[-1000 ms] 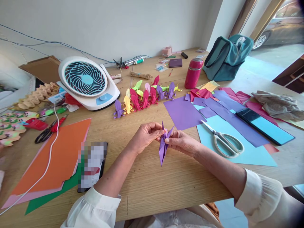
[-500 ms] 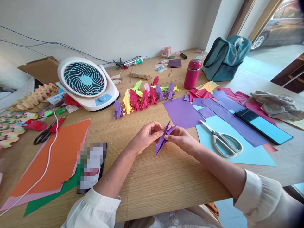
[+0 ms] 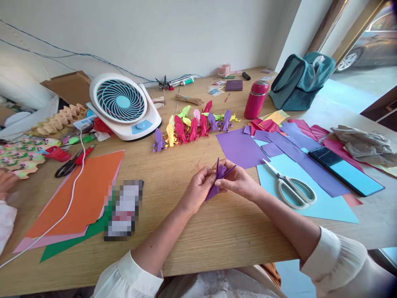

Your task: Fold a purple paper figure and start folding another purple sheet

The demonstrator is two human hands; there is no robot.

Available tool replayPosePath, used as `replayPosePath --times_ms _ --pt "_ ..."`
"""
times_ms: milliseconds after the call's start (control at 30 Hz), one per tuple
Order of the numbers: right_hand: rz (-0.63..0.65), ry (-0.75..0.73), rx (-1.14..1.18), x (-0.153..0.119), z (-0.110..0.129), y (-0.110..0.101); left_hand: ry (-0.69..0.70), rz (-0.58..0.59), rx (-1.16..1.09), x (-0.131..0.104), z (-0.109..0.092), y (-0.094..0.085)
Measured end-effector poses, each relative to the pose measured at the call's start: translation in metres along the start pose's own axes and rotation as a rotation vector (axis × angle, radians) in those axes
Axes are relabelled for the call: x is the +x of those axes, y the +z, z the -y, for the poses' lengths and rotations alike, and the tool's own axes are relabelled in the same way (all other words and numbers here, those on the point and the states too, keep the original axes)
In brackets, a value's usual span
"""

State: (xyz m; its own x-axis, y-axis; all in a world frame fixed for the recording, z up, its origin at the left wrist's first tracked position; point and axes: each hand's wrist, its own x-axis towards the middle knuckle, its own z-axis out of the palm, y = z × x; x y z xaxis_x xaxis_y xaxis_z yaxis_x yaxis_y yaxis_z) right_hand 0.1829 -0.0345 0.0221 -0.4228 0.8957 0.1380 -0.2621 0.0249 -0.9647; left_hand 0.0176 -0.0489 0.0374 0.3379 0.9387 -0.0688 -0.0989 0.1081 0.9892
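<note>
A folded purple paper piece (image 3: pixel 213 192) is held between both hands above the wooden table, two thin points sticking up and a wider point hanging down. My left hand (image 3: pixel 201 186) pinches its left side with thumb and fingers. On the other side, the thumb and fingers of my right hand (image 3: pixel 237 180) are closed on it. Behind the hands lies a cluster of small folded paper figures (image 3: pixel 192 128) in red, purple, yellow, green and pink. Purple paper (image 3: pixel 243 147) lies just beyond my right hand, and white-handled scissors (image 3: pixel 296 191) rest on light blue paper (image 3: pixel 325 198).
A white fan (image 3: pixel 124 105) stands at the back left. Orange sheets (image 3: pixel 80 194), black scissors (image 3: pixel 66 167) and a phone (image 3: pixel 124 211) lie left. Another person's hand (image 3: pixel 6 181) shows at the left edge. A red flask (image 3: pixel 256 99), teal bag (image 3: pixel 302 82) and dark phone (image 3: pixel 345 170) are right.
The view has shifted slightly. My left hand has closed in on the purple paper and covers more of it; the paper's upper points stand further apart. Another person's hand and sleeve show more at the left.
</note>
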Motion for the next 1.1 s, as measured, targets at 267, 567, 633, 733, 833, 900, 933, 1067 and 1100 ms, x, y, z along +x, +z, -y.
replayPosePath --times_ms 267,567,633,733,833,900,933,1067,1100 --pt "-0.039 -0.378 -0.731 -0.002 0.021 -0.016 0.173 -0.143 0.480 -0.008 0.000 -0.012" --pt "0.139 -0.640 -1.177 -0.002 0.019 -0.014 0.096 -0.094 0.635 -0.013 -0.005 -0.018" --pt "0.158 -0.695 -1.261 -0.002 0.020 -0.015 0.100 -0.083 0.657 -0.013 -0.005 -0.018" --pt "0.179 -0.735 -1.344 -0.002 0.022 -0.016 0.112 -0.068 0.684 -0.014 -0.005 -0.018" --pt "0.206 -0.747 -1.380 -0.003 0.024 -0.015 0.125 -0.062 0.737 -0.014 -0.006 -0.017" --pt "0.205 -0.757 -1.373 -0.003 0.024 -0.014 0.138 -0.067 0.777 -0.014 -0.007 -0.016" --pt "0.197 -0.764 -1.364 -0.004 0.024 -0.014 0.140 -0.067 0.785 -0.014 -0.008 -0.016" --pt "0.173 -0.782 -1.348 -0.005 0.023 -0.013 0.118 -0.049 0.762 -0.015 -0.011 -0.018" --pt "0.177 -0.778 -1.350 -0.005 0.022 -0.013 0.114 -0.046 0.757 -0.015 -0.012 -0.018"
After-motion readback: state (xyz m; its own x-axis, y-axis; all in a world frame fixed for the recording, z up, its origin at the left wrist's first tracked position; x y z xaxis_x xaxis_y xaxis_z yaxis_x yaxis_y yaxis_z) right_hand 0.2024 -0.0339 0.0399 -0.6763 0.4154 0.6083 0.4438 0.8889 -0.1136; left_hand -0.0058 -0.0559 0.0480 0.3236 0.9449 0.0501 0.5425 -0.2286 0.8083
